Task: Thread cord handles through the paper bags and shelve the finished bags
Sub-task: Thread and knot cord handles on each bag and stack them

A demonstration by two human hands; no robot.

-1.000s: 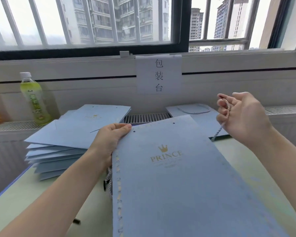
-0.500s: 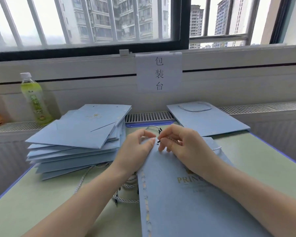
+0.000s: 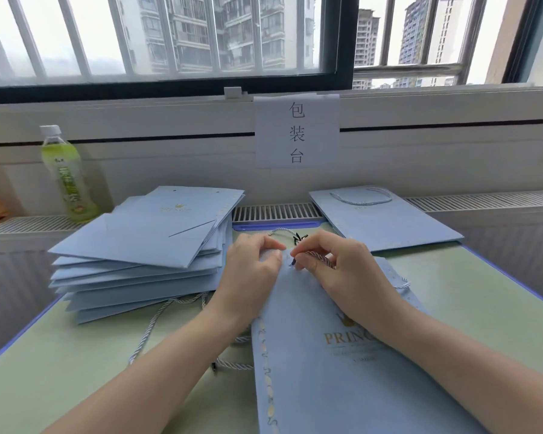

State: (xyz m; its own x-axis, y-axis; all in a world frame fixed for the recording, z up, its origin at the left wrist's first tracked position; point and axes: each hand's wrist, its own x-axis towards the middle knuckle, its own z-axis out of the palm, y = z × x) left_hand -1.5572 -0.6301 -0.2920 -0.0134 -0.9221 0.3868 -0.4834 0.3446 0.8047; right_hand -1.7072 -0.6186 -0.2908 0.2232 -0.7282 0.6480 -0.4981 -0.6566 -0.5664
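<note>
Now both hands on one bag (image 3: 342, 371): left hand (image 3: 251, 270) pinching its edge, right hand (image 3: 339, 264) pinching one cord (image 3: 318, 255).

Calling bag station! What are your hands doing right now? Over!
Right hand pinches cord, tip at the bag's top edge. Left hand holds blue bag there. Loose cords lie beside it, nothing blocking.

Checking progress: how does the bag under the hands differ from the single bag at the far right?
The near bag has a cord only now being threaded by the right hand; the far bag already carries a looped handle. The near one is held, the far one lies untouched. Both are flat and blue.
</note>
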